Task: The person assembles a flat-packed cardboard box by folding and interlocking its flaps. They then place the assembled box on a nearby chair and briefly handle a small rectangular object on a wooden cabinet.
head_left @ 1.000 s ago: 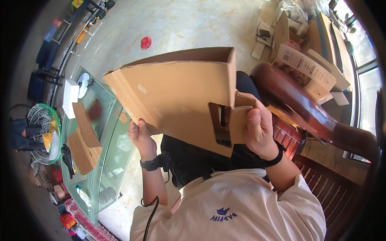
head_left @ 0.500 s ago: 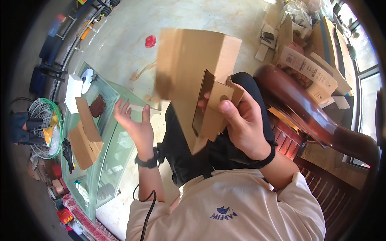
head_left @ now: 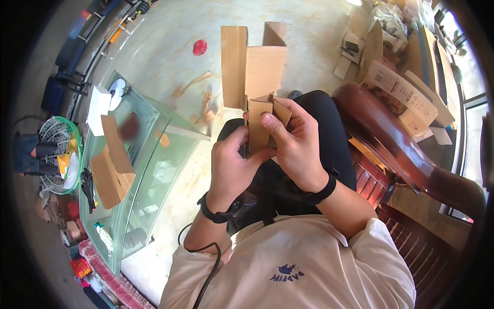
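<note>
A partly folded brown cardboard box (head_left: pixel 265 67) stands up over my lap, with open flaps at its far end. My left hand (head_left: pixel 234 157) grips the near end from the left, thumb low against the folded panel. On the right side, my right hand (head_left: pixel 298 139) pinches the folded near flaps, its thumb lying over the cardboard. The fingertips behind the cardboard are hidden. To my left, another piece of folded cardboard (head_left: pixel 110 177) lies on the glass table (head_left: pixel 154 154).
A brown wooden armrest (head_left: pixel 381 129) is close on my right, with printed cartons (head_left: pixel 401 92) beyond it. Beside the glass table stands a green-rimmed wire basket (head_left: pixel 62 159). A red object (head_left: pixel 199 47) lies on the floor ahead. A black cable (head_left: pixel 211 275) hangs by my left arm.
My left hand has moved from empty air on the left onto the cardboard box. The box has turned and its far flaps stand apart. My right hand has shifted slightly but still holds it.
</note>
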{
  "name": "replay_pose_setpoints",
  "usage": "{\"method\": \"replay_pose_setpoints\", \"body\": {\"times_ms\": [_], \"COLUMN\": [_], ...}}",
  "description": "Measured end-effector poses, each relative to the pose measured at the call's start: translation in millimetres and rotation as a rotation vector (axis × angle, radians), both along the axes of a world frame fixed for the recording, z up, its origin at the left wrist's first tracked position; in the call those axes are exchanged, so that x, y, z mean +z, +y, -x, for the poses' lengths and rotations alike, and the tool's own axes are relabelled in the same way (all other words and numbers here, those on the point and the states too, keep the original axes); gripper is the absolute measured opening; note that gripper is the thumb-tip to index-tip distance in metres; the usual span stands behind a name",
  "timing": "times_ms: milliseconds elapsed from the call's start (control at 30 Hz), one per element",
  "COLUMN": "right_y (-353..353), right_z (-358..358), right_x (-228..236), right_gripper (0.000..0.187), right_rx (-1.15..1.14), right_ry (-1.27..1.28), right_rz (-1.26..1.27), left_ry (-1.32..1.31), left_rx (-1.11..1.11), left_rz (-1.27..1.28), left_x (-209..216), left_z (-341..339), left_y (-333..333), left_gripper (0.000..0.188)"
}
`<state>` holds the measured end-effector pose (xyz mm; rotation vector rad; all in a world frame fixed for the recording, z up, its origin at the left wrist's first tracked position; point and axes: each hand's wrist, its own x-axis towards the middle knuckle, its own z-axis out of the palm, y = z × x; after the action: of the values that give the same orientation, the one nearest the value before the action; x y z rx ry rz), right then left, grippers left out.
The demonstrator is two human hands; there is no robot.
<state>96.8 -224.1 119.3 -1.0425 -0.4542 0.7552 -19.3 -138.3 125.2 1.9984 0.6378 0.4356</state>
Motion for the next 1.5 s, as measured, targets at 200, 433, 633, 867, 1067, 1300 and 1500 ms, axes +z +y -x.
{"method": "replay_pose_setpoints", "body": {"times_ms": [200, 433, 633, 867, 1067, 1300, 1500], "right_y": [7, 11, 13, 7, -8, -7, 0], "right_z": [-3, -4, -7, -19, -38, -30, -12], "right_x": [-5, -8, -17, -15, -6, 2, 6], "right_gripper": [0.018, 0.015, 0.018, 0.029, 0.042, 0.034, 0.020], "right_rx": [-0.017, -0.016, -0.091, 0.072, 0.491, 0.449, 0.206], "right_ry": [-0.038, 0.045, -0.114, -0.177, 0.052, 0.076, 0.052], "right_rz": [0.031, 0.088, 0.097, 0.044, -0.243, -0.086, -0.019], "left_ry": [-0.082, -0.108, -0.252, -0.267, -0.292, -0.248, -0.315], "left_rx": [0.064, 0.083, 0.037, 0.019, -0.098, -0.120, -0.033], "left_rz": [0.325, 0.334, 0.476, 0.468, 0.636, 0.687, 0.493], "left_x": [-8, -21, -28, -22, -9, -11, -11], "left_z": [-6, -9, -10, -11, -9, -9, -14], "left_y": [-1, 4, -1, -1, 0, -8, -24], "left_gripper": [0.024, 0.018, 0.022, 0.022, 0.018, 0.024, 0.029]}}
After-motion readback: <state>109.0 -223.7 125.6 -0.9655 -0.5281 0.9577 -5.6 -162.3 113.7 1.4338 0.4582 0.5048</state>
